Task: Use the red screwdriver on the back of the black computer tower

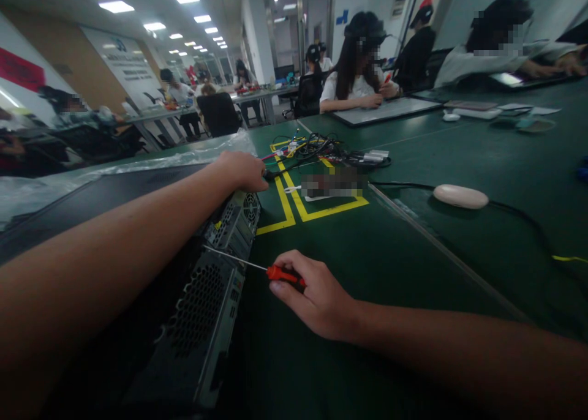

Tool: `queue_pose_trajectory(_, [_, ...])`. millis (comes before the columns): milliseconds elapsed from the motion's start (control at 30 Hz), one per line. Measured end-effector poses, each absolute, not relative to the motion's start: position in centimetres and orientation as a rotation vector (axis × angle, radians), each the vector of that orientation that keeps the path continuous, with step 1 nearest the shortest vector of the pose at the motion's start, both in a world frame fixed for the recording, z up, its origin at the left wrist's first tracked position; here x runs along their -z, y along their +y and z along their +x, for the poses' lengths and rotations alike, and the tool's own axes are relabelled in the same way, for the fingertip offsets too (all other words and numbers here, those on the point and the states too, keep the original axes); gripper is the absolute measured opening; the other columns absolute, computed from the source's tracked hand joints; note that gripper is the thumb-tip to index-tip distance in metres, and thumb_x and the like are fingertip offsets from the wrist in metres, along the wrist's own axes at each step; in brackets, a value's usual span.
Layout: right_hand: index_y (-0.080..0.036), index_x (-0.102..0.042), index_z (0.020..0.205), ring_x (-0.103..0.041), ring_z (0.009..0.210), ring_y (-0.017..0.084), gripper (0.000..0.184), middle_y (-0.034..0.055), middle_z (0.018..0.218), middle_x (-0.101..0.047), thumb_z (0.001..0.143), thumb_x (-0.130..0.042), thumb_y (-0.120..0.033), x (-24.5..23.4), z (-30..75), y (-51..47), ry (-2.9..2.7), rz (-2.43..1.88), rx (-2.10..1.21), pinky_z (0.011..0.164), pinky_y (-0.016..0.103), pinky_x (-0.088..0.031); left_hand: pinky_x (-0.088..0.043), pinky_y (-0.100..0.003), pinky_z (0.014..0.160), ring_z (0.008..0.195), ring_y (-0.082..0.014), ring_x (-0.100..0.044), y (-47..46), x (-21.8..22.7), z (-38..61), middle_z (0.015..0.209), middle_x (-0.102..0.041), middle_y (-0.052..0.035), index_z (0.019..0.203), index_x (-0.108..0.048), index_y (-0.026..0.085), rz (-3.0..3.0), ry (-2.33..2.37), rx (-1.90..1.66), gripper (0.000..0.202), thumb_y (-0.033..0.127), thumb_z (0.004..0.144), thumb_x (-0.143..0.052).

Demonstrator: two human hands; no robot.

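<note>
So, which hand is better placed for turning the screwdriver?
Probably the right hand: it grips the screwdriver, whose shaft points at the computer case; the left hand is at the case's far end.

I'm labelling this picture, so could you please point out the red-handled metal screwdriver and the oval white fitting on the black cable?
Red-handled metal screwdriver point(279, 273): head view, on the handle.
Oval white fitting point(460, 196): head view, on its upper face.

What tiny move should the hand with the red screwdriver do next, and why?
Perhaps the right hand should gently twist the screwdriver: the fingers already grip its handle, and its tip seems to meet the back of the computer case. The left hand is at the case's far end.
</note>
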State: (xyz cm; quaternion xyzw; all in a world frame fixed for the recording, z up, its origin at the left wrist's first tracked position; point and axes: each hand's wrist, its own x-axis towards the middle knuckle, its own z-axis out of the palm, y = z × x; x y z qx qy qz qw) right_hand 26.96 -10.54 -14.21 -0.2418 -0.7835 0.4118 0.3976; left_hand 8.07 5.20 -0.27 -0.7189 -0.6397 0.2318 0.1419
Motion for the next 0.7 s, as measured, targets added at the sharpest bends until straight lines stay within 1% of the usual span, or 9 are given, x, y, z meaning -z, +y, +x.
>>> queue_pose_trajectory(133, [-0.019, -0.064, 0.108, -0.062, 0.082, 0.017, 0.01, 0.0025, 0.094, -0.067, 0.102, -0.062, -0.026, 14.19, 27.01, -10.54, -1.994, -0.597, -1.024, 0.077, 0.031, -0.048, -0.054, -0.049, 0.099, 0.126, -0.0384, -0.065, 5.19, 0.32, 8.04, 0.14, -0.073, -0.0135, 0.145, -0.069, 0.028, -2.073, -1.856, -0.639, 0.063, 0.057, 0.091, -0.055])
queue_pose_trajectory(300, [-0.019, -0.064, 0.109, -0.062, 0.082, 0.017, 0.01, 0.0029, 0.094, -0.068, 0.103, -0.059, -0.025, 14.05, 27.05, -10.56, -1.998, -0.607, -1.028, 0.079, 0.031, -0.05, -0.052, -0.053, 0.101, 0.127, -0.0413, -0.065, 5.39, 0.45, 7.9, 0.141, -0.072, -0.016, 0.144, -0.071, 0.026, -2.094, -1.883, -0.604, 0.066, 0.06, 0.088, -0.059])
queue_pose_trajectory(367, [-0.02, -0.063, 0.11, -0.062, 0.081, 0.017, 0.011, 0.0022, 0.094, -0.068, 0.102, -0.061, -0.027, 14.06, 27.03, -10.6, -1.997, -0.615, -1.036, 0.077, 0.032, -0.05, -0.052, -0.053, 0.103, 0.128, -0.0405, -0.064, 5.39, 0.45, 7.91, 0.142, -0.071, -0.0148, 0.145, -0.07, 0.027, -2.088, -1.892, -0.607, 0.066, 0.061, 0.089, -0.059])
queue_pose_trajectory(500, [-0.021, -0.058, 0.112, -0.062, 0.077, 0.016, 0.021, 0.0005, 0.093, -0.067, 0.096, -0.071, -0.028, 14.32, 26.97, -10.7, -1.97, -0.642, -1.05, 0.074, 0.032, -0.049, -0.053, -0.051, 0.102, 0.128, -0.0386, -0.065, 5.17, 0.34, 8.09, 0.144, -0.07, -0.0141, 0.145, -0.069, 0.027, -2.073, -1.868, -0.636, 0.064, 0.061, 0.092, -0.055])
queue_pose_trajectory(700, [-0.022, -0.056, 0.107, -0.06, 0.077, 0.016, 0.015, 0.0005, 0.092, -0.066, 0.098, -0.068, -0.024, 14.46, 26.94, -10.66, -1.971, -0.651, -1.06, 0.073, 0.031, -0.049, -0.054, -0.052, 0.101, 0.127, -0.039, -0.066, 4.88, 0.18, 8.29, 0.142, -0.072, -0.0152, 0.143, -0.07, 0.025, -2.073, -1.853, -0.649, 0.063, 0.057, 0.092, -0.055])
